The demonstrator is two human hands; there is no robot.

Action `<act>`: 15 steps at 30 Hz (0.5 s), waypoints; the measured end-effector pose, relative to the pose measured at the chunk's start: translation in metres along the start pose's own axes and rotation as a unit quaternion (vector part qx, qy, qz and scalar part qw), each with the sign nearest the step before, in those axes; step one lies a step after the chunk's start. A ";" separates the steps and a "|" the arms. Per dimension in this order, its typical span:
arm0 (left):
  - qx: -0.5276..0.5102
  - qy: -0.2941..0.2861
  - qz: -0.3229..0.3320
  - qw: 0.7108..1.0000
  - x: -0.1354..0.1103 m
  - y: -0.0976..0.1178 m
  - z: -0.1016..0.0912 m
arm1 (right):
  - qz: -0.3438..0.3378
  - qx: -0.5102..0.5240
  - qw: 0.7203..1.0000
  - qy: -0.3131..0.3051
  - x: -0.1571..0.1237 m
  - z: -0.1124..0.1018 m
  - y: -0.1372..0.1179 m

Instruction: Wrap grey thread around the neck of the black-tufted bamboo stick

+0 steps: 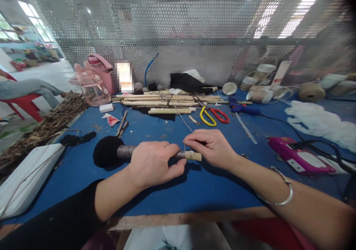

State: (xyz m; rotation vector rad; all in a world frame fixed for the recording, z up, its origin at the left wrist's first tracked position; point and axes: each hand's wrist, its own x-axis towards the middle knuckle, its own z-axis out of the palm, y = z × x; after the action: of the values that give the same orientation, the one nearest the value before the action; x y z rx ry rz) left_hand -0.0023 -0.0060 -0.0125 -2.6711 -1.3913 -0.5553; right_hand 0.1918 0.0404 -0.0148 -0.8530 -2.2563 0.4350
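My left hand point(155, 163) is wrapped round a stick point(194, 156) that lies level just above the blue table. Grey cord is wound around most of the stick, and a short pale bare end sticks out on the right. At its left end is a round black ball point(108, 151). The fingertips of my right hand point(213, 146) pinch a thin grey cord point(184, 119) close to the bare end. From there the cord runs up and back toward the bundle of sticks. My left fingers partly hide the wound section.
Behind my hands lie pale sticks point(155, 103), scissors point(208, 116) and a blue glue gun point(244, 109). A purple power strip point(300, 157) with cables is at right, a white slab point(30, 179) at left. A perforated metal panel point(167, 20) closes the back.
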 end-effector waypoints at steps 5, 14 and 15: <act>0.018 0.025 -0.019 0.999 0.001 -0.004 0.000 | 0.008 0.018 0.997 -0.077 -0.001 0.008 0.007; 0.034 0.026 -0.051 0.998 0.006 -0.011 0.004 | -0.145 -0.171 0.967 -0.119 -0.011 0.011 -0.009; 0.028 0.014 -0.050 0.998 0.007 -0.011 0.004 | -0.161 -0.187 0.964 -0.099 -0.011 0.010 -0.010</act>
State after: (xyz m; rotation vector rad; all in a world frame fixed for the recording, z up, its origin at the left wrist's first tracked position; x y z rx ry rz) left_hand -0.0064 0.0065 -0.0148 -2.5533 -1.5157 -0.5514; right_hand 0.1867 0.0247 -0.0217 -0.6202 -2.6547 -0.0656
